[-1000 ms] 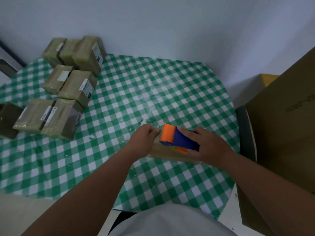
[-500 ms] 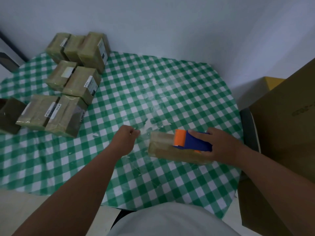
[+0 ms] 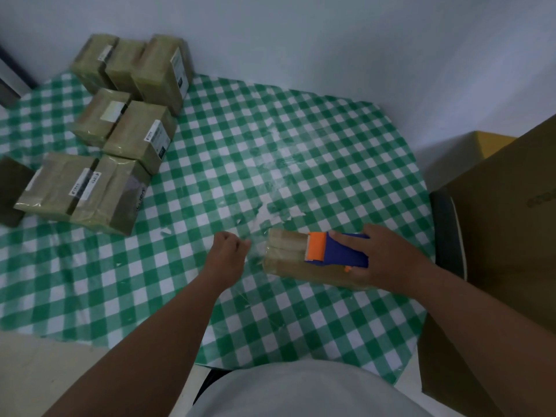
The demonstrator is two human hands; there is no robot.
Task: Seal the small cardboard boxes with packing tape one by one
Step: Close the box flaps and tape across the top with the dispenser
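Right hand (image 3: 388,260): grips blue/orange tape dispenser (image 3: 334,249), fingers wrapped over its blue body, thumb side toward camera. Dispenser sits on top of the box, orange end pointing left.
Left hand (image 3: 227,255): fingers curled in a loose fist, thumb + forefinger pinched together near the box's left end. Can't tell if a tape end is between them; a faint clear strip seems to run from hand to box, too blurry to confirm. Hand is just left of the box, not touching it.
Box being taped (image 3: 296,261): small cardboard box, lying flat on the bench (image 3: 240,152), near-right part, directly in front of the person. Long axis left-right. Shiny tape bands visible on top at the left end.
Bench cover: green/white check cloth w/ glossy film over it, scuffed whitish patch (image 3: 270,206) just beyond the box.
Other small boxes: seven or so at far-left of bench, well apart from the hands. Back row of three (image 3: 135,67) standing against the wall; mid pair (image 3: 126,127) side by side; front pair (image 3: 81,191) side by side, touching. White labels on several. One darker box (image 3: 12,188) at the left edge, partly cut off.
Large carton (image 3: 508,236): brown, right of bench, beside the right forearm. Yellow item (image 3: 490,142) behind it, partly hidden.
Person: white top at bottom centre, both forearms bare.
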